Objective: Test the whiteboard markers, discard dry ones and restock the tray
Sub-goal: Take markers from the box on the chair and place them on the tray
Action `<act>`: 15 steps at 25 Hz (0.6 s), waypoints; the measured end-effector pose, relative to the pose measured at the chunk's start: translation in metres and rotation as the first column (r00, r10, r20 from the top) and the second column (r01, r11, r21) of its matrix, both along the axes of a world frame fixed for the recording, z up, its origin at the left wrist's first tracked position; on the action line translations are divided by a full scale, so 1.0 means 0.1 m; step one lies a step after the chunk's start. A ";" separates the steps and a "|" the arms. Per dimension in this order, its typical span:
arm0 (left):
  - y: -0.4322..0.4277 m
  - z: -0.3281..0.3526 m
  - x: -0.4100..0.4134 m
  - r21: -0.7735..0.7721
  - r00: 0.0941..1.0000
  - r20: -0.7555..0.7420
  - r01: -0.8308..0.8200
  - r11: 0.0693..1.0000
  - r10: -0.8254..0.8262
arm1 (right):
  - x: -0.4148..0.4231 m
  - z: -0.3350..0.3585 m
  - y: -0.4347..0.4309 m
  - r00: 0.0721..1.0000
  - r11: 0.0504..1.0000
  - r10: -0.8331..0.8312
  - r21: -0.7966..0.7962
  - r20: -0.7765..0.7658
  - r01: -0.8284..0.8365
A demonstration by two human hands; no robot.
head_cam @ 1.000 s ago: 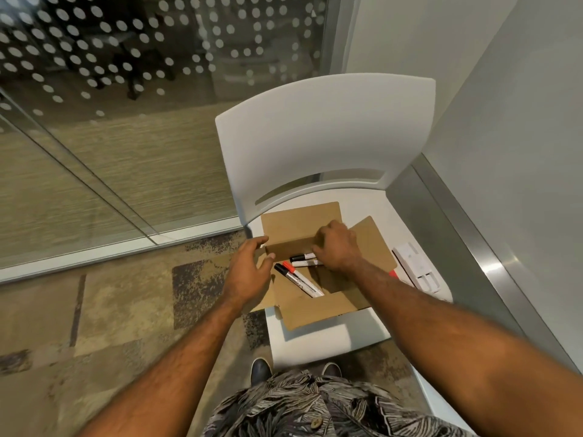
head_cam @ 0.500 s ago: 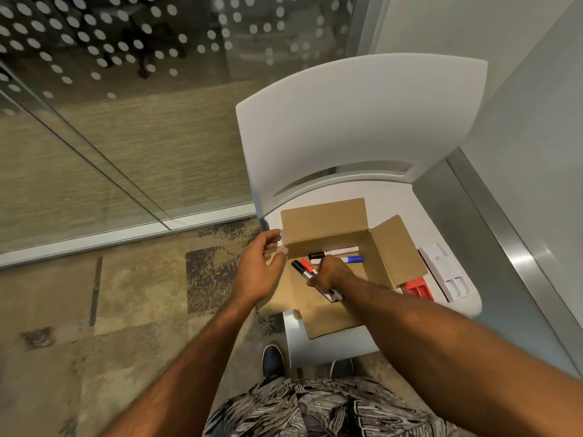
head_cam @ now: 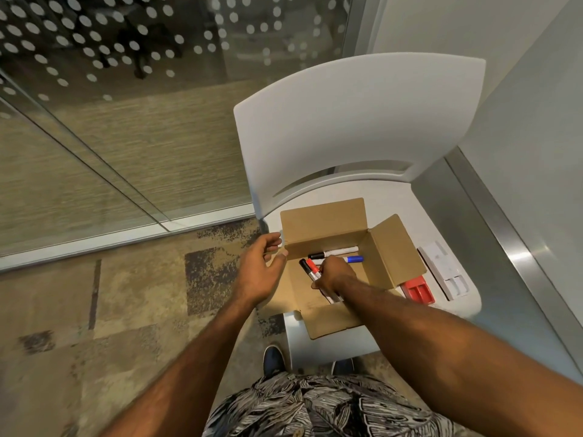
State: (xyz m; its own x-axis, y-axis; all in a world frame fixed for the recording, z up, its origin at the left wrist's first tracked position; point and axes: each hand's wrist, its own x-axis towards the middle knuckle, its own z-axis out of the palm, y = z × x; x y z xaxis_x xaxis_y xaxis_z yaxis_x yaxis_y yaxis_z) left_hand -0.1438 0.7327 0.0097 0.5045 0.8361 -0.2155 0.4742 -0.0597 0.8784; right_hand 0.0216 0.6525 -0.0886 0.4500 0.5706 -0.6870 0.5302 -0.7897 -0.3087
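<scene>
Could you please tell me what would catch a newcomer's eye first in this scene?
An open cardboard box sits on the seat of a white chair. The right hand reaches in and grips two markers, capped black and red, while the left hand holds the box's left flap. A red tray lies on the seat right of the box.

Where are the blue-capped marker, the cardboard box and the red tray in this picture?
blue-capped marker (head_cam: 355, 259), head view, on its blue cap.
cardboard box (head_cam: 323, 223), head view, on its far open flap.
red tray (head_cam: 417, 290), head view, on its visible top side.
</scene>
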 end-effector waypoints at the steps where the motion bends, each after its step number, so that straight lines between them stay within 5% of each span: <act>1: -0.01 0.00 0.02 -0.008 1.000 0.015 0.002 1.000 -0.002 | 0.01 0.06 0.00 1.000 1.000 -0.006 0.023 -0.011 0.006; 4: -0.05 0.00 0.12 -0.083 0.996 0.075 -0.040 0.996 0.046 | 0.07 0.35 -0.04 0.986 0.978 -0.069 0.187 -0.154 0.098; 8: -0.14 -0.02 0.36 -0.296 0.985 0.156 -0.030 0.955 0.080 | 0.18 0.81 -0.19 0.851 0.847 -0.093 0.409 -0.516 0.341; 15: -0.29 0.00 0.67 -0.515 0.948 0.311 0.109 0.850 0.067 | 0.27 1.10 -0.30 0.833 0.805 -0.029 0.482 -0.552 0.347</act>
